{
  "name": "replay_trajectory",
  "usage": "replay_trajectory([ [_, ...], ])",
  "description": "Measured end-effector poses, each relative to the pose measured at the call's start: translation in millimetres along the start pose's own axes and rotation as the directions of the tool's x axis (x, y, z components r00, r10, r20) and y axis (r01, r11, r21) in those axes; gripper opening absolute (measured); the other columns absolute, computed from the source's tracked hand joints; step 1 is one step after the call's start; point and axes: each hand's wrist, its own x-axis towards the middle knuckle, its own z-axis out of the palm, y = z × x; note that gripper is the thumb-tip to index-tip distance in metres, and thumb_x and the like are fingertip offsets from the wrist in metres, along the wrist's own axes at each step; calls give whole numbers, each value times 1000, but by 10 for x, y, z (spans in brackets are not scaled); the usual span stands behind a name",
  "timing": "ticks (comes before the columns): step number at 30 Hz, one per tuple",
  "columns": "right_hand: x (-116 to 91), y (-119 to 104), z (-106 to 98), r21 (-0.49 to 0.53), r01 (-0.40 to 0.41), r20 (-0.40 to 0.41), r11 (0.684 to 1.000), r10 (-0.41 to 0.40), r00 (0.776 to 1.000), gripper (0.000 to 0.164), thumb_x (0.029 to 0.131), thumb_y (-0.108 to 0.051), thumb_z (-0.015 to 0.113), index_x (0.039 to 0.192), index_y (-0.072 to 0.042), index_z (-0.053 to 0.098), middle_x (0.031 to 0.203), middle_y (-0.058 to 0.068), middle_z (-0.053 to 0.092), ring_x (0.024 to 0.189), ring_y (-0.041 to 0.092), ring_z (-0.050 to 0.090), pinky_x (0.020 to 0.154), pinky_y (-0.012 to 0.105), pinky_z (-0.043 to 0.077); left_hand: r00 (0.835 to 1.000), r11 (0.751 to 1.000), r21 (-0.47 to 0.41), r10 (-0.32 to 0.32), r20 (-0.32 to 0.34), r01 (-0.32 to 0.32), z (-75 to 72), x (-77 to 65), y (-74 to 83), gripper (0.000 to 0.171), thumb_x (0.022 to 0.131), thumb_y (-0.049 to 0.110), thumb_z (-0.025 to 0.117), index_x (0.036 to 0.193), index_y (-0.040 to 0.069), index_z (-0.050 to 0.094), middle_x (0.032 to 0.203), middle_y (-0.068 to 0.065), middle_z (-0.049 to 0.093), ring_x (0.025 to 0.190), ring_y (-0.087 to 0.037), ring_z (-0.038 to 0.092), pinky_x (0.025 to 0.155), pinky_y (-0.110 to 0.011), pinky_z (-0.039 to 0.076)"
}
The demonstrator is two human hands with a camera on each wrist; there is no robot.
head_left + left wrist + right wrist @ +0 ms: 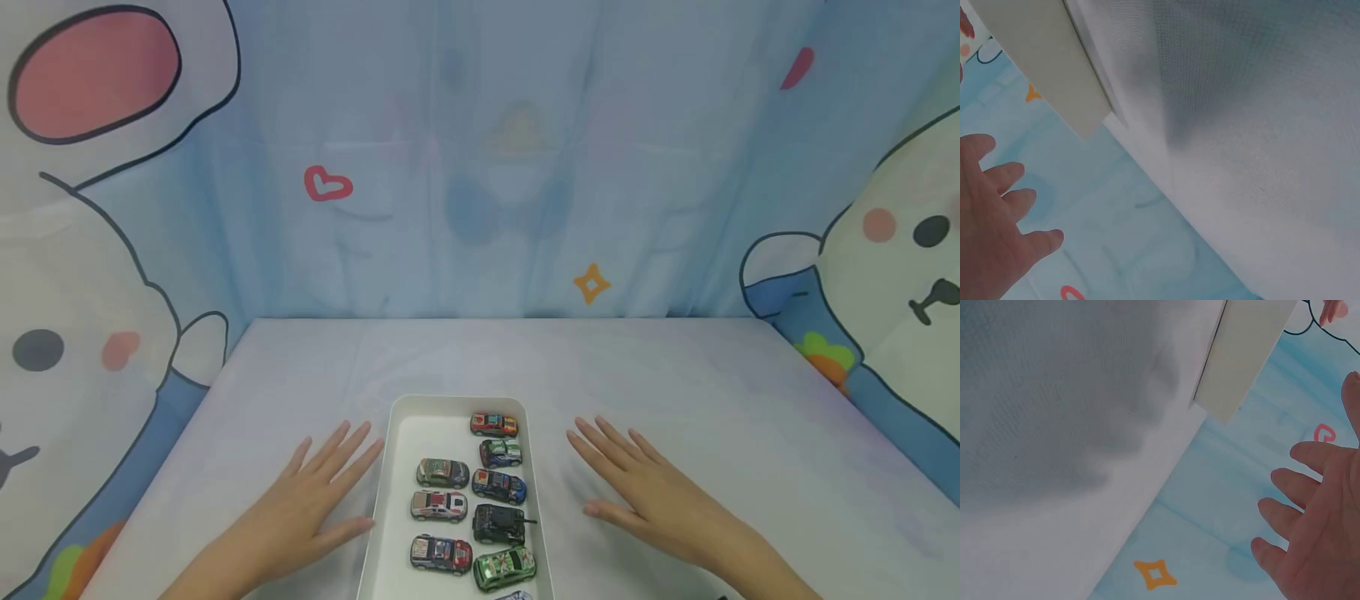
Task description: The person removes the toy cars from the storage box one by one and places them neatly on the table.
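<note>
A white tray (401,575) stands on the table with several toy cars in it. Down its right side lie a red-and-yellow car (494,425), a dark car with white and green (501,453), a blue car (498,486), a black toy tank (498,524) and a green car (505,568). Left of these sit an olive car (442,472), a white-and-red car (438,505) and a dark blue-and-red car (441,554). My left hand (311,504) is spread beside the tray's left wall, fingers straight. To the right, apart from the tray, my right hand (645,492) is spread too, holding nothing.
The white-covered table (637,367) runs back to a blue curtain (510,167) with cartoon prints. One more car (516,596) shows only partly at the bottom of the head view. In both wrist views, the tray's outer wall (1047,56) (1241,356) rises near the hand.
</note>
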Motion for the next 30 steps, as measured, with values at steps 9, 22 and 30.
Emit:
replay_trajectory([
  [9, 34, -43, 50, 7, 43, -52, 999, -42, 998, 72, 90, -46, 58, 149, -20, 27, 152, 3, 23, 138, 25, 19, 111, 26, -10, 999, 999, -44, -11, 40, 13, 18, 10, 24, 77, 89, 54, 54, 150, 18, 24, 154, -6, 14, 139, -30, 13, 103, -66, 17],
  [22, 202, -301, 141, 66, 247, -210, 967, -228, 951, 55, 88, -16, 66, 140, -15, 47, 131, 5, 54, 109, 26, 58, 86, 41, 52, 977, 946, -294, -80, 196, 136, 63, 17, 75, 83, 89, 53, 55, 151, 17, 16, 154, 2, 15, 134, -21, 28, 107, -44, 30],
  [30, 291, -449, 225, 205, 310, -138, 929, -286, 948, 45, 89, -10, 64, 133, -12, 55, 126, 2, 58, 109, 19, 58, 85, 33, 53, 963, 921, -349, -81, 256, 170, 72, 9, 80, 83, 88, 54, 55, 151, 17, 15, 152, -1, 20, 131, -22, 33, 104, -44, 34],
])
